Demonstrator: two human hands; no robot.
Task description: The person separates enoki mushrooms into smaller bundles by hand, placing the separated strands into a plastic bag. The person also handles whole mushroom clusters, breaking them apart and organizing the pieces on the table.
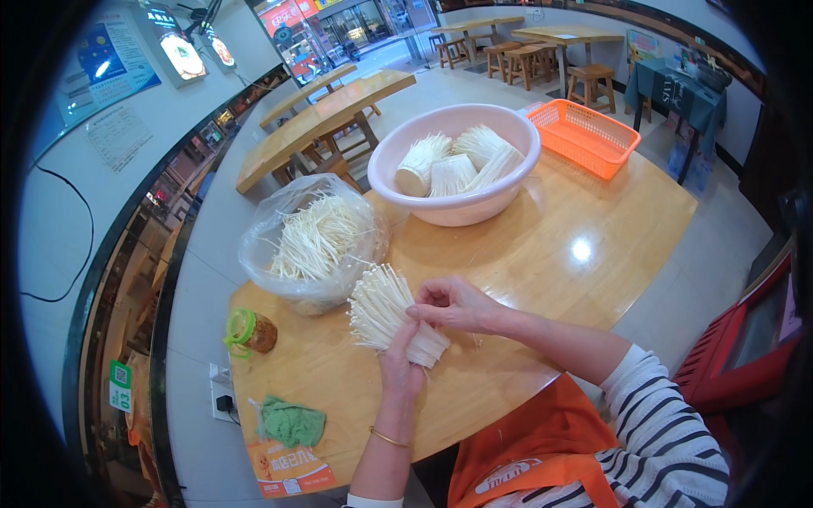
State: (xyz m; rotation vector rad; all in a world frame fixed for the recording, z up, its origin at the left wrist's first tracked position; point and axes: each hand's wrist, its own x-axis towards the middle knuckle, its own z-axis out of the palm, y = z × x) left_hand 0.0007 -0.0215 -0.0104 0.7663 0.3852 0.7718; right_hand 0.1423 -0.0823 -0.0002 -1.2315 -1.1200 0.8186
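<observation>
A bundle of enoki mushrooms (385, 306) rests in my left hand (401, 362), its thin caps pointing up and left. The thumb lies across the stems near the cut base. My right hand (454, 306) pinches at the bundle's right side with thumb and forefinger; whether a strand is between them is hard to see. Just beyond, a clear plastic bag (254, 244) holds a heap of loose enoki strands (317, 238). Farther back stands a pale pink basin (457, 206) with several whole enoki clumps (452, 174) inside.
An orange plastic basket (581, 136) sits at the table's far right. Along the left edge are a green-lidded jar (254, 331), a green cloth (293, 421) and a printed orange sheet (289, 468). The wooden table (540, 254) meets a mirrored wall on the left.
</observation>
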